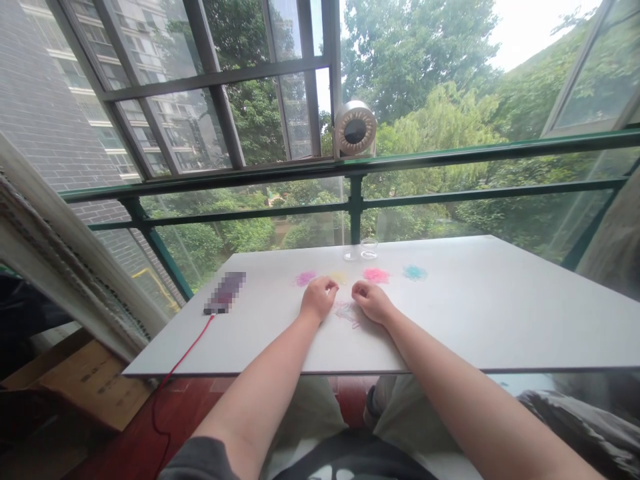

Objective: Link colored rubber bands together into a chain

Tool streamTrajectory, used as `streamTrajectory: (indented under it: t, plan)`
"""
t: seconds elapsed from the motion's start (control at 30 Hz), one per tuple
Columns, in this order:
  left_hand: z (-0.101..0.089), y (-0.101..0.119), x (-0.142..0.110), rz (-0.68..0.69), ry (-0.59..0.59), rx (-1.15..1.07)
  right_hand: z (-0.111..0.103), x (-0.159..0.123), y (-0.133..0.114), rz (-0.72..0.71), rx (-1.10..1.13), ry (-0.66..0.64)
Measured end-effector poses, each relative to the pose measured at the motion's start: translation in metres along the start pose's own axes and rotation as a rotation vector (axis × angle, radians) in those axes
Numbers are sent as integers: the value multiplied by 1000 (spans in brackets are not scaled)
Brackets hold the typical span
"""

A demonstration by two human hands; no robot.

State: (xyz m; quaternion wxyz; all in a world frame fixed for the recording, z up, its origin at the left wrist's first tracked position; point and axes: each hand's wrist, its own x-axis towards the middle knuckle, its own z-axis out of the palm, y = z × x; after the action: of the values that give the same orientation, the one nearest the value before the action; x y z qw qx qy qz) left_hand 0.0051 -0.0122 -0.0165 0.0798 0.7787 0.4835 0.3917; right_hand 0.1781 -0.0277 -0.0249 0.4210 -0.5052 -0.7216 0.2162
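Observation:
My left hand (319,297) hovers over the white table (450,327), its thumb and fingertips drawn together in a pinch. Facing it, my right hand (371,300) is curled with its fingers closed. Whatever either holds is too small to make out. Below and between them lies a loose mixed pile of thin coloured loops (346,311), resembling small rubber bands. Beyond the hands sit a purple pile (305,278), a yellow pile (337,277) partly behind my left hand, a pink pile (376,274) just past my right hand, and a teal pile (415,272) farther right.
Two clear round containers (369,250) stand at the table's far edge. On the left lies a pixelated phone-like object (227,292) with a red cable (190,345) running off the front edge. A round device (356,129) sits by the green railing (280,175). A cardboard box (100,380) is at lower left.

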Motion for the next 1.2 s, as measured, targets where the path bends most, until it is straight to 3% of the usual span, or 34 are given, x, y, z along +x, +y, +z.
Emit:
streamTrajectory:
  t: [0.17, 0.7, 1.2]
  plan:
    - [1, 3, -2, 74, -86, -32, 0, 1, 2, 0, -5, 1]
    - [1, 1, -4, 124, -132, -55, 2, 1, -1, 2, -4, -11]
    - [-1, 1, -3, 114, -51, -15, 4, 7, 8, 20, 0, 88]
